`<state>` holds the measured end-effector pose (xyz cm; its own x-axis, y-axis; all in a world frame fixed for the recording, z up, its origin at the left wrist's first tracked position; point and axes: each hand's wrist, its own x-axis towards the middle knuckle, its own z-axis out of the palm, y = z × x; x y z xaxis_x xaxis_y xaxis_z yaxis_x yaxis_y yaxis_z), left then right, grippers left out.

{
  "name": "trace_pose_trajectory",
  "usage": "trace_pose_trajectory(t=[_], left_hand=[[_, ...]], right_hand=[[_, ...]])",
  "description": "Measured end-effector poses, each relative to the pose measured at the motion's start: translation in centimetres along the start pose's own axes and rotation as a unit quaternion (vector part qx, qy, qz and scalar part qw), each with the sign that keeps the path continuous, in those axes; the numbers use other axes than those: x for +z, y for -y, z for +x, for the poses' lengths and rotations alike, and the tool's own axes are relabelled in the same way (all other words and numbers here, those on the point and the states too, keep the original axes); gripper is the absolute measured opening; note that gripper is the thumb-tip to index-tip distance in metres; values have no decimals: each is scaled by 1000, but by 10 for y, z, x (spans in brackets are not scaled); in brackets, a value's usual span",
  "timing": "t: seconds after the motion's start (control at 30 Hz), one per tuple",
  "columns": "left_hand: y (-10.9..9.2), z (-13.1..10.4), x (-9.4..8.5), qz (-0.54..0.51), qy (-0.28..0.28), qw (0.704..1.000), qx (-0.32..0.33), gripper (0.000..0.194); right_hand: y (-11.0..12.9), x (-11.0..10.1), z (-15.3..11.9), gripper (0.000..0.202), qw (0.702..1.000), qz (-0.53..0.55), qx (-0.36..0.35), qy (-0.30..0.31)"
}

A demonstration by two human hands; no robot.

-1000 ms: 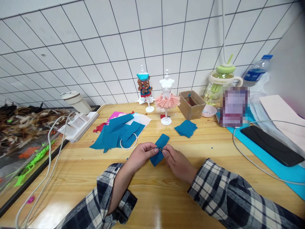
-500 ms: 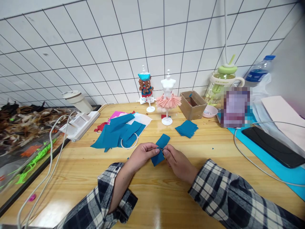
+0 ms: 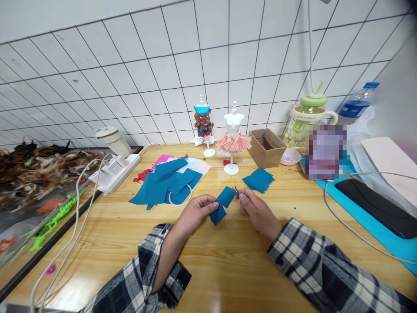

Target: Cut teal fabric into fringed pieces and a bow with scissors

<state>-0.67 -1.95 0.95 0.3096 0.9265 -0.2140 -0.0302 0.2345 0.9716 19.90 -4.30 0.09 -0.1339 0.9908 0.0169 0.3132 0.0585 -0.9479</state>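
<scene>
Between the thumb and fingers of my left hand (image 3: pixel 197 214) is a small blue fabric piece (image 3: pixel 225 196), with a notch in its right edge. My right hand (image 3: pixel 257 213) is closed on a small thin tool (image 3: pixel 236 191), perhaps scissors or tweezers, just right of the fabric and apart from it. Beyond my right hand lies a stack of blue pieces (image 3: pixel 259 180). Larger blue fabric (image 3: pixel 156 182) and a white ring (image 3: pixel 171 201) lie beyond my left hand.
A white mannequin in a pink skirt (image 3: pixel 233 143) and a dressed one (image 3: pixel 202 121) stand at the back. Right of them are a cardboard box (image 3: pixel 272 156), a pink bowl (image 3: pixel 291 157), a jug (image 3: pixel 308 115) and a black phone (image 3: pixel 374 208). A power strip (image 3: pixel 120 174) lies left.
My right hand has moved right with the tool, away from the fabric. The fabric now shows a notch where the tool was. The whole view has shifted slightly.
</scene>
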Motion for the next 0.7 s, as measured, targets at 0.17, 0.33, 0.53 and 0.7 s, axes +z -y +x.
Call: trace_pose_trajectory(t=[0.17, 0.33, 0.53, 0.7], left_hand=[[0, 0, 0, -19, -9, 1000, -5, 33], [0, 0, 0, -26, -10, 1000, -2, 35], [-2, -1, 2, -4, 2, 1000, 2, 34], [-1, -1, 2, 8, 10, 1000, 1, 34]], right_hand=[[-11, -28, 13, 27, 993, -114, -26, 26], [-13, -33, 14, 31, 976, -209, -3, -61], [-18, -22, 18, 41, 926, -374, -18, -55], [-16, -14, 23, 27, 901, -430, -16, -46]])
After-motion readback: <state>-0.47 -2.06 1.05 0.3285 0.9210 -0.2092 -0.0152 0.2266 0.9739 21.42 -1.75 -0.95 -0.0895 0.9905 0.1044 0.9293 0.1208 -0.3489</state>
